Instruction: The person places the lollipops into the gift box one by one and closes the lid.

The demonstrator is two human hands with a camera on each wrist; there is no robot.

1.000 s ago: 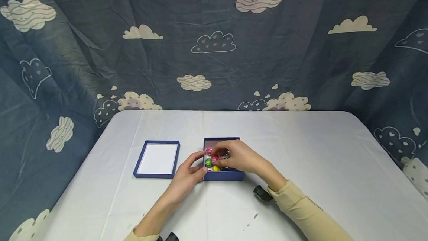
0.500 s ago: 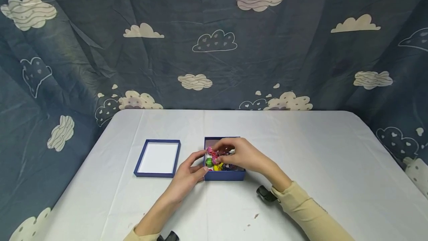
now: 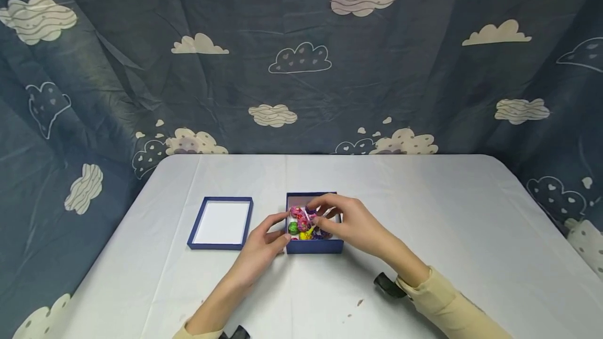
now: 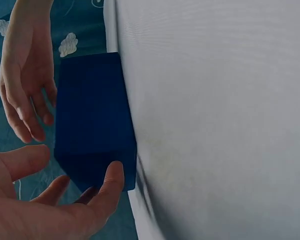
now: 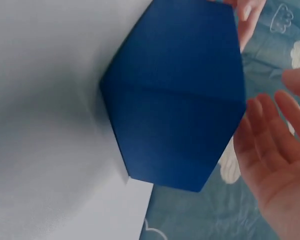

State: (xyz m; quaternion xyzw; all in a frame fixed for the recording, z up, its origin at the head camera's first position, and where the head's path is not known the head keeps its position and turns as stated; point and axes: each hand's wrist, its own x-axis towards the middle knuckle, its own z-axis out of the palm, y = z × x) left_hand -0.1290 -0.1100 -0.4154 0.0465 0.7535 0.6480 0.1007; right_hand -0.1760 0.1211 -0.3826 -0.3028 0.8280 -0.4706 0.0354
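Small dark-blue card box (image 3: pixel 314 245) sits mid-desk (image 3: pixel 424 208), long axis running away from the person; right hand (image 3: pixel 350 222) hovers over its right half, fingers (image 3: pixel 325 204) curled down onto glossy round foil-wrapped candies (image 3: pixel 301 222) directly beneath — whether it pinches one I cannot tell. Left hand (image 3: pixel 264 239) braces the box's left wall, thumb and forefinger curled on it; the matching lid (image 3: pixel 221 223) lies white-inside-up just left.

Sleeves: long, pale cream-yellow knit, ending at ribbed cuffs at both wrists.
Right hand (image 3: pixel 354 224): bare, no rings or glove; small black camera unit strapped under the wrist.
Left hand (image 3: pixel 261 247): bare, a black camera unit at its cuff near the frame's bottom edge.
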